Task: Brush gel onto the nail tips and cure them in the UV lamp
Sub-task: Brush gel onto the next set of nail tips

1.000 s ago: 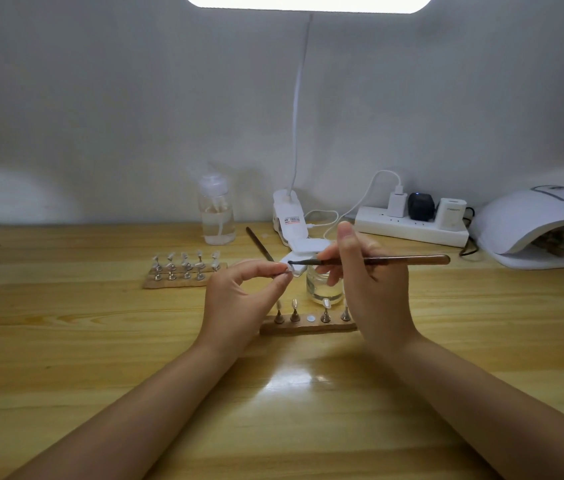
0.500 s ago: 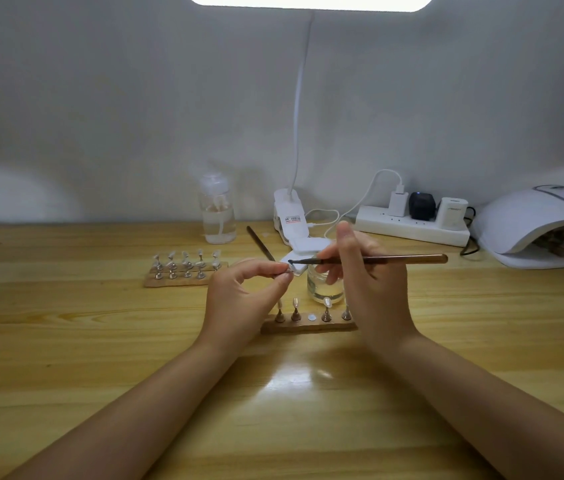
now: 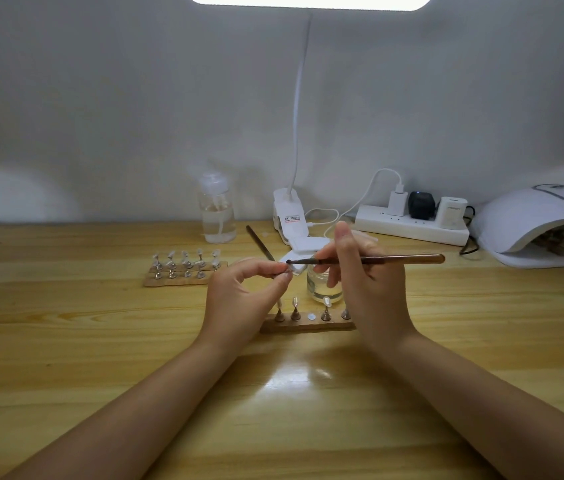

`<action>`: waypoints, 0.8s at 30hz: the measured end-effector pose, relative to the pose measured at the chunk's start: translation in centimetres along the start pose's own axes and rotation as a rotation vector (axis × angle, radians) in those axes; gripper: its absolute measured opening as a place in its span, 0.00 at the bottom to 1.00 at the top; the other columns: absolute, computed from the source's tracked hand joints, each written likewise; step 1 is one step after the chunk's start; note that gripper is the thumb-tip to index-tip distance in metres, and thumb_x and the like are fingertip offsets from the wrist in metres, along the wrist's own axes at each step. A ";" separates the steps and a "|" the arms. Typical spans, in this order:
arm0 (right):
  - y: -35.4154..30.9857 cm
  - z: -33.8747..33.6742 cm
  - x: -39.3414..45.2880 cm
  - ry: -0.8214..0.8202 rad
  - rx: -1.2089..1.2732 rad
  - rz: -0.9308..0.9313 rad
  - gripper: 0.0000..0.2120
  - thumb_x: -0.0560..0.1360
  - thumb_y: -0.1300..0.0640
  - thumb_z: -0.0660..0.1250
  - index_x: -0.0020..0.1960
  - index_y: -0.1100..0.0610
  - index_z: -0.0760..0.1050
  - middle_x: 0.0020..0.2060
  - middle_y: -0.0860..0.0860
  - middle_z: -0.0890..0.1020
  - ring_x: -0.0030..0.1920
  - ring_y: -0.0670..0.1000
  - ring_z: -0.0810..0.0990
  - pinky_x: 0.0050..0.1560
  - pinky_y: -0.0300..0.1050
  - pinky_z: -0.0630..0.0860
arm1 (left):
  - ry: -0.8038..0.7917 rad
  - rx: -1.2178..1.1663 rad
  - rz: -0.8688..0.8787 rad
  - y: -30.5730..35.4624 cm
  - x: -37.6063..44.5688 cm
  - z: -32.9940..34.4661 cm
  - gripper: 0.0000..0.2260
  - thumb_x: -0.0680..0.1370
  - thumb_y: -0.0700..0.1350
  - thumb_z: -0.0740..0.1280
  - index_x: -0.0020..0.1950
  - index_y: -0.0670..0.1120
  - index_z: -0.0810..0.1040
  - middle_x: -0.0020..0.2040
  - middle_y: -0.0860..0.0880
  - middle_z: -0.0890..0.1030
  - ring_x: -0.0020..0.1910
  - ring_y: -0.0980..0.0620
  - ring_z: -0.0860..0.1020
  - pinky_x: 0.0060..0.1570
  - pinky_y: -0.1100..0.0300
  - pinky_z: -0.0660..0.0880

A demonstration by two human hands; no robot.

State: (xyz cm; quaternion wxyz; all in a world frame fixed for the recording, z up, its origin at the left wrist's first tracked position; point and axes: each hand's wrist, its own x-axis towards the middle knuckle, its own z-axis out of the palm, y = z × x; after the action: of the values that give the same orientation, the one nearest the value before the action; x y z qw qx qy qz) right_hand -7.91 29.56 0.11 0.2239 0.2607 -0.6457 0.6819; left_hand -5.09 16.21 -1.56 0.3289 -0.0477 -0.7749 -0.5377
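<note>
We brush a pinched nail tip.

Our right hand [image 3: 370, 292] grips the brush [image 3: 394, 259] lying level above the glass jar [image 3: 322, 289], bristles pointing left at the tip stand [image 3: 285, 270] pinched in our left hand [image 3: 242, 299].

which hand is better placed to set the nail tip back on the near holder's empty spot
Left. The left hand already pinches the nail tip, above the near holder; the right hand grips the brush.

Both forearms reach forward, the left hand [image 3: 242, 292] with fingers pinched together, the right hand [image 3: 367, 289] curled, thumb up.
</note>
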 end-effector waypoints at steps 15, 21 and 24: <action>0.1 -0.1 0.1 0.038 0.014 0.018 0.16 0.73 0.46 0.58 0.33 0.52 0.77 0.24 0.47 0.79 0.26 0.40 0.76 0.30 0.31 0.71 | -0.024 0.009 0.001 0.1 -0.1 -0.1 0.10 0.69 0.39 0.73 0.37 0.54 0.80 0.37 0.59 0.80 0.40 0.68 0.77 0.41 0.79 0.68; 0.0 -0.3 0.1 0.081 0.027 0.026 0.21 0.73 0.44 0.57 0.27 0.53 0.76 0.21 0.53 0.77 0.22 0.48 0.75 0.26 0.34 0.71 | -0.030 0.018 -0.012 0.0 0.0 -0.1 0.09 0.69 0.39 0.73 0.37 0.54 0.80 0.38 0.58 0.80 0.41 0.68 0.77 0.41 0.79 0.68; 0.0 -0.2 0.2 0.090 0.038 0.031 0.21 0.73 0.45 0.57 0.28 0.54 0.77 0.23 0.54 0.78 0.22 0.47 0.75 0.27 0.34 0.71 | -0.033 0.024 -0.006 0.1 0.0 -0.1 0.10 0.69 0.39 0.73 0.37 0.55 0.79 0.37 0.60 0.80 0.41 0.68 0.77 0.41 0.80 0.68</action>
State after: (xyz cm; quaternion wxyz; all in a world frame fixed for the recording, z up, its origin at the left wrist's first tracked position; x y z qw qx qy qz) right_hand -8.09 29.80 0.25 0.2373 0.2238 -0.6258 0.7085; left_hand -5.00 16.15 -1.51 0.3151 -0.0500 -0.7867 -0.5286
